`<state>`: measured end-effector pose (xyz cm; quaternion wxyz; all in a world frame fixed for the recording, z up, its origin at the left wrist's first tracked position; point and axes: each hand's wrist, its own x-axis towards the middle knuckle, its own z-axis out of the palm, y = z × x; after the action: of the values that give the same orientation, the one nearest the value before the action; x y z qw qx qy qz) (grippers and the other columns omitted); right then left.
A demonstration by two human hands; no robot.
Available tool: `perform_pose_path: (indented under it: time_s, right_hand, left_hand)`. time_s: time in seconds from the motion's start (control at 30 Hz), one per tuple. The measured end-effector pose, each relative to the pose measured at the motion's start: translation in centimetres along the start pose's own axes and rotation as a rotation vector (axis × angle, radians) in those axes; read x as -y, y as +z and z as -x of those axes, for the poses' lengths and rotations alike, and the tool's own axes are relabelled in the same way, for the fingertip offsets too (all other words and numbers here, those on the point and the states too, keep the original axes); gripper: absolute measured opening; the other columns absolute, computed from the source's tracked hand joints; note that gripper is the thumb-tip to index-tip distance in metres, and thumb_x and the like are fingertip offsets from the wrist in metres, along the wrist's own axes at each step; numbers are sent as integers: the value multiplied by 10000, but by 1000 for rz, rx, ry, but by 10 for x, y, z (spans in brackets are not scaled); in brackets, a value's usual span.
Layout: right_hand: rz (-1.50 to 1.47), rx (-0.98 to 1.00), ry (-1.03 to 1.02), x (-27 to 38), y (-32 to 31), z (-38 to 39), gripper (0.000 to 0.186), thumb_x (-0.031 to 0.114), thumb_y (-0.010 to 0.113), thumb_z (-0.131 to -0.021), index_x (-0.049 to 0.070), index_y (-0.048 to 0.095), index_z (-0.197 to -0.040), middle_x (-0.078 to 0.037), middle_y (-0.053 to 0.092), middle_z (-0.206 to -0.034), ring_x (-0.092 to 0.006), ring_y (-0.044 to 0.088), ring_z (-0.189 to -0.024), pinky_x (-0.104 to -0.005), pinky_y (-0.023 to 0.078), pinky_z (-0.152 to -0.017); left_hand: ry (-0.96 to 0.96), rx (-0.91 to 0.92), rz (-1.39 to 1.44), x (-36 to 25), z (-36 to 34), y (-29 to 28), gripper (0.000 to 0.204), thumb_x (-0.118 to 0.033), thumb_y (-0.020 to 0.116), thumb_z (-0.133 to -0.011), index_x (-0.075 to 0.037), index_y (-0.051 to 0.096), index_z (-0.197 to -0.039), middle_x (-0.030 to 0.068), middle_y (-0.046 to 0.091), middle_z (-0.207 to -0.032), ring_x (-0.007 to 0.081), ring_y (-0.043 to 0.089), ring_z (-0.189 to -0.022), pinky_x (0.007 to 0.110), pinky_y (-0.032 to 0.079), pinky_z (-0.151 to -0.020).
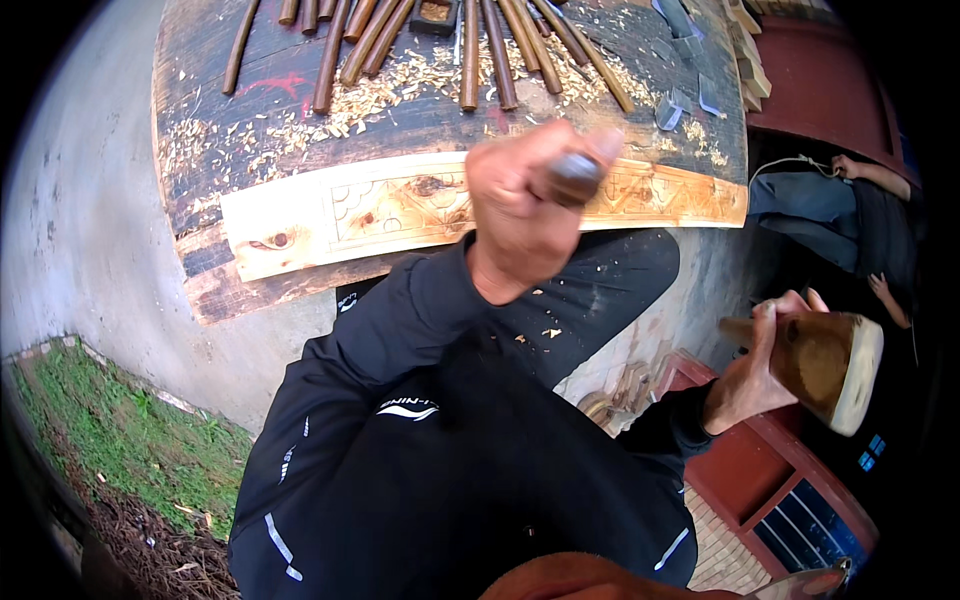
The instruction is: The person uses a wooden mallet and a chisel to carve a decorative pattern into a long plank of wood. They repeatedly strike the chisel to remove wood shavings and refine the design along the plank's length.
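Note:
Above the middle of a long pale wooden board [290,215] is my left hand [515,205], closed round an upright wood-carving chisel [577,178]. Only the rounded top of its handle shows; the blade is hidden beneath my fist. The board bears carved and pencilled curved outlines and some brown knots. Off to the right, apart from the board, my right hand [755,375] grips a wooden mallet [815,365] with a thick blocky head. Motion blurs the left hand slightly.
The worn dark workbench [200,110] carries scattered wood chips [400,85], a fan of several wooden-handled tools [500,60] and a small dark box [436,14]. Clear plastic-looking pieces [672,108] lie at its right. Another person [850,210] is at the far right. Grass [130,430] lies lower left.

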<state>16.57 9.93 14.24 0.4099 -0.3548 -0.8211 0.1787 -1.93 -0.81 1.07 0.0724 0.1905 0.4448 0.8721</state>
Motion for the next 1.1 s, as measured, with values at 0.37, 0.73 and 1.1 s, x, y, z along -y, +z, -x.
perform_pose_path:
  time_s: [0.37,0.73,1.1]
  right_hand:
    - [-670,132,825,-162,13,80,403,63,690,-899,-92,561,-1248,-121,627,-847,-170,592,-622,-271,471,-552]
    - [-649,116,823,-167,17,77,425,92,699,-892,-97,556,-1245,-120,616,-816,-182,579,-580,-286,465,-497]
    - [-640,126,821,-163,17,76,433,99,693,-894,-100,548,-1250,-118,613,-812,-181,577,-575,-285,467,-496]
  left_hand:
    - [588,640,-121,2,90,32,529,-348,899,-738,-137,429,-621,-13,328,-592,144,366,-473,309,238,-435]
    - [541,634,-474,14,58,17,421,-310,899,-748,-125,526,-687,-7,383,-595,163,422,-486,300,284,-463]
    - [539,612,-470,24,64,21,414,-318,892,-743,-133,527,-678,-9,391,-591,161,431,-484,309,292,-465]
